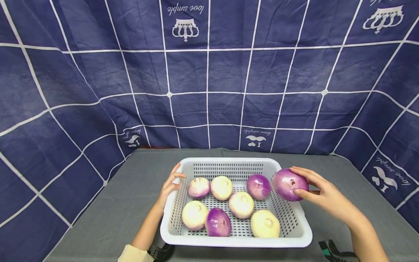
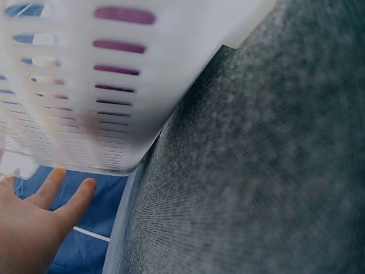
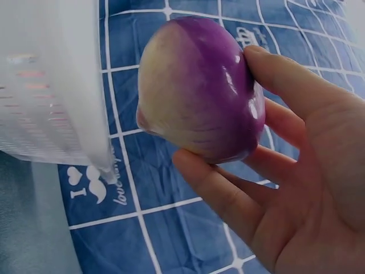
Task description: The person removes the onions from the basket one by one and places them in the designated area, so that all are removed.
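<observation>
My right grip (image 1: 328,198) pinched a glossy, round, purple-and-cream vegetable (image 1: 286,186), probably firm and slick, best held around its middle.

The right hand (image 3: 313,182) holds a round vegetable (image 3: 199,91). The hand touches it high up on the right and also from below. The vegetable is purple on the top and right, and creamy on the left. It has a little bump low on its left side, and bright shiny spots on the purple part. On the left is a white basket (image 3: 63,85) with thin slots, and some pink shows through. The basket and vegetable are apart. Behind them is a blue cloth (image 3: 171,245) with white lines, a heart (image 3: 74,174) and a mustache (image 3: 98,185). A gray cloth (image 3: 34,217) is at the bottom left.
</observation>
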`<state>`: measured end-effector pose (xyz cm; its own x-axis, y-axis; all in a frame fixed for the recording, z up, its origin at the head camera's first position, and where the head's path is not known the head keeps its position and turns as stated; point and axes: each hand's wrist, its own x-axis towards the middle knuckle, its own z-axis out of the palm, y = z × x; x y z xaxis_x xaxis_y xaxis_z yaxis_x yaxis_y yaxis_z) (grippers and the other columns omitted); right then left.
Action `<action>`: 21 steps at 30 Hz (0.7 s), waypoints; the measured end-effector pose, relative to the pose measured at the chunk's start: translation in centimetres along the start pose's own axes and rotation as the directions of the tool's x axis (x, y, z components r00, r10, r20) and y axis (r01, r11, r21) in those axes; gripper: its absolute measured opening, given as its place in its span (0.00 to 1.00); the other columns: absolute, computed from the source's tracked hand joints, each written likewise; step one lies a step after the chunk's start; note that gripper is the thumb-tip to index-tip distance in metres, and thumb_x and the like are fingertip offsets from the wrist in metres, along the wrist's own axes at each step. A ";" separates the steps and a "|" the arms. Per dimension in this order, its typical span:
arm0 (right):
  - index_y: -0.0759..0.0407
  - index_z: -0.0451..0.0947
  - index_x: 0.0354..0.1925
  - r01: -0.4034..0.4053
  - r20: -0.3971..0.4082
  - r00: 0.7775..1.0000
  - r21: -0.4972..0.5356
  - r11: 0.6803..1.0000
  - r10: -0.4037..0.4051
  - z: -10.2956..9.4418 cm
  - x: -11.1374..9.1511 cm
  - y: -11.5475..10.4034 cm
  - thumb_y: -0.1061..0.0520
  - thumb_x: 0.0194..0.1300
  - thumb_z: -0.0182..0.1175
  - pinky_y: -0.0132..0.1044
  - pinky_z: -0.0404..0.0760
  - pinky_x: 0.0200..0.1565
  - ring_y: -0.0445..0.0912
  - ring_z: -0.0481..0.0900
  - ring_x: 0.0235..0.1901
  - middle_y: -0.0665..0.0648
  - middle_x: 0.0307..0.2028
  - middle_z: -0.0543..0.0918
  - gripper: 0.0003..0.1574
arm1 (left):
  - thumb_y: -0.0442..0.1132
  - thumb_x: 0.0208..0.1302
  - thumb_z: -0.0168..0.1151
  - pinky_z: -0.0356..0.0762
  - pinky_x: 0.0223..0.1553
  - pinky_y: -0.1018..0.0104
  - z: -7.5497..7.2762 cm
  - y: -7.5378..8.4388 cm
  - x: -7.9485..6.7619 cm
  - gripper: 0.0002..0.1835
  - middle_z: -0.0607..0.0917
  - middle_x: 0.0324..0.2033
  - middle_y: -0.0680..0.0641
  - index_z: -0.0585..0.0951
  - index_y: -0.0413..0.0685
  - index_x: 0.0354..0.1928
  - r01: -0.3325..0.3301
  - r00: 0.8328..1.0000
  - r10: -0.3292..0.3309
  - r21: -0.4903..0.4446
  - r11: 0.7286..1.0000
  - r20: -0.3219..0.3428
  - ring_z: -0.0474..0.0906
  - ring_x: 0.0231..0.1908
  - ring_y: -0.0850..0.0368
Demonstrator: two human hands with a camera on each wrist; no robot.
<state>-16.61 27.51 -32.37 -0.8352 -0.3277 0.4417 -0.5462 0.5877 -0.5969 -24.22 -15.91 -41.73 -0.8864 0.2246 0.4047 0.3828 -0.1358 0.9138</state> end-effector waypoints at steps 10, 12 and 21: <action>0.55 0.67 0.60 -0.075 -0.133 0.989 -0.056 0.996 0.067 -0.2 0.4 1.2 0.62 0.54 0.62 0.12 0.65 0.43 0.19 0.62 0.49 0.25 0.54 0.63 0.34 | 0.25 0.47 0.38 0.60 0.54 0.79 0.0 0.1 0.0 0.19 0.43 0.70 0.40 0.68 0.25 0.43 0.023 1.000 -0.023 -0.002 1.000 -0.006 0.38 0.67 0.41; 0.55 0.66 0.61 -0.096 -0.149 0.985 -0.048 0.994 0.088 -0.2 0.4 1.5 0.61 0.55 0.61 0.11 0.65 0.42 0.18 0.61 0.48 0.24 0.53 0.62 0.34 | 0.25 0.46 0.38 0.59 0.54 0.79 0.0 0.1 0.0 0.19 0.43 0.70 0.40 0.67 0.24 0.43 0.023 1.000 -0.023 0.000 1.000 -0.006 0.38 0.67 0.41; 0.53 0.65 0.62 -0.151 -0.262 0.954 0.010 0.988 0.149 -0.2 0.5 3.1 0.61 0.56 0.60 0.11 0.64 0.42 0.19 0.63 0.47 0.28 0.53 0.65 0.35 | 0.26 0.47 0.38 0.58 0.54 0.80 -0.1 -0.2 0.1 0.20 0.43 0.70 0.41 0.66 0.22 0.44 0.021 1.000 -0.021 0.025 0.999 -0.011 0.39 0.67 0.41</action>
<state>-18.69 29.35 -33.92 -0.8607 -0.0312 0.5081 -0.4141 0.6234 -0.6633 -24.36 -15.93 -41.85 -0.8972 0.2165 0.3850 0.3703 -0.1064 0.9228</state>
